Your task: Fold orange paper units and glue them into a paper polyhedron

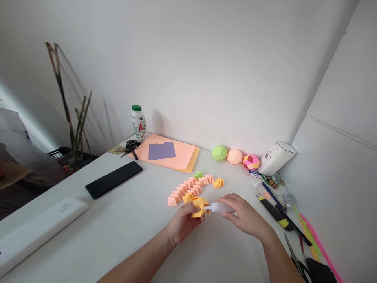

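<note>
My left hand (186, 223) is closed around a yellow-orange folded paper model (199, 206), thumb on its near side. In my right hand (242, 212) lies a small white glue bottle (224, 207), held sideways, its narrow nozzle pointing left and meeting the paper model. Just beyond my hands, rows of pink folded paper units (186, 186) stand on the table, with a few green units (198, 175) at the far end. More yellow units (218, 182) sit to the right of the rows. My fingers partly hide the model's underside.
Paper balls in green (219, 153), peach (235, 156) and pink-yellow (251, 162) line the wall. Paper sheets (185, 153), a white bottle (139, 124) and a black phone-like slab (114, 179) lie left. A cutter knife (275, 212) and scissors (295, 257) are at right.
</note>
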### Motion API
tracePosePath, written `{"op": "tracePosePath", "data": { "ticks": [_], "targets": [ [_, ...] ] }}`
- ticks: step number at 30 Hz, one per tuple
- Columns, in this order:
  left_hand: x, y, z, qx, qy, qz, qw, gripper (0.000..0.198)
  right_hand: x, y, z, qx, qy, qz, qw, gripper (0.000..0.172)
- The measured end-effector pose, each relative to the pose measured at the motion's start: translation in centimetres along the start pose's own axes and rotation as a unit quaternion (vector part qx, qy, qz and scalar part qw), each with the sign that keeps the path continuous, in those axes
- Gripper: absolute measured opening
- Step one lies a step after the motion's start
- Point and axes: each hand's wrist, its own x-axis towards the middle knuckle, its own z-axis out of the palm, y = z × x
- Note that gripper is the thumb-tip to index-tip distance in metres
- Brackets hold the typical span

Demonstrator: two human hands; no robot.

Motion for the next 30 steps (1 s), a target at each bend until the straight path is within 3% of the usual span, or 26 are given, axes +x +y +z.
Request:
{"op": "tracePosePath", "data": {
  "ticks": [14,23,30],
  "targets": [
    [0.11,0.0,-0.08,-0.019,0.034,-0.006,0.999,0.012,-0.05,0.24,0.12,-0.006,-0.038,-0.013,0.999,0.037],
    [0.15,0.04,0.04,-0.006,0.027,-0.008,1.0,0.014,0.08,0.03,0.12,0.003,0.0,-0.014,1.0,0.033],
    [0.17,-0.1,-0.22,-0.017,0.02,-0.005,1.0,0.012,-0.04,-0.15,0.27,-0.01,-0.033,-0.021,0.999,0.036]
  ]
}}
